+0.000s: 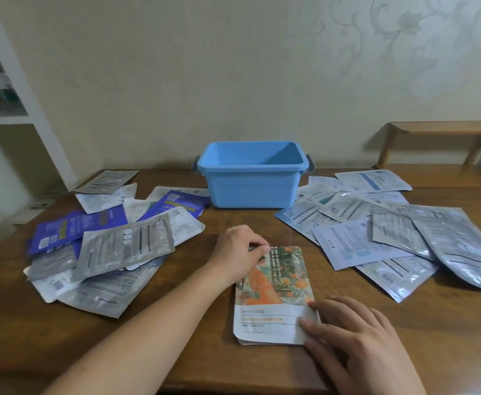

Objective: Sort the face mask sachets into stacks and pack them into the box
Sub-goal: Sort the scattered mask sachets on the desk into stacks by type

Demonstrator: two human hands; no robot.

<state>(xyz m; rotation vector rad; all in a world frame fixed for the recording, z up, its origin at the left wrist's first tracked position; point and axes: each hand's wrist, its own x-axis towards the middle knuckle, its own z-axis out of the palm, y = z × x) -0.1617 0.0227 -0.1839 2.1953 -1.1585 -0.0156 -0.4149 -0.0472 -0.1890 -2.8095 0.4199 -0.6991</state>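
A: so what's on the left of the tabletop [210, 220]?

B: a messy pile [105, 243] of silver and blue sachets, overlapping every which way.

A: and the hands?

B: left hand [238, 253] pinches the top corner of an orange floral sachet [273, 286] lying flat in the middle. Right hand [356, 337] rests flat, fingers straight, on its lower right corner.

A: box?

B: blue box [252, 178] sits behind it, lid off. Right of that, another spread [390, 232] of pale sachets.
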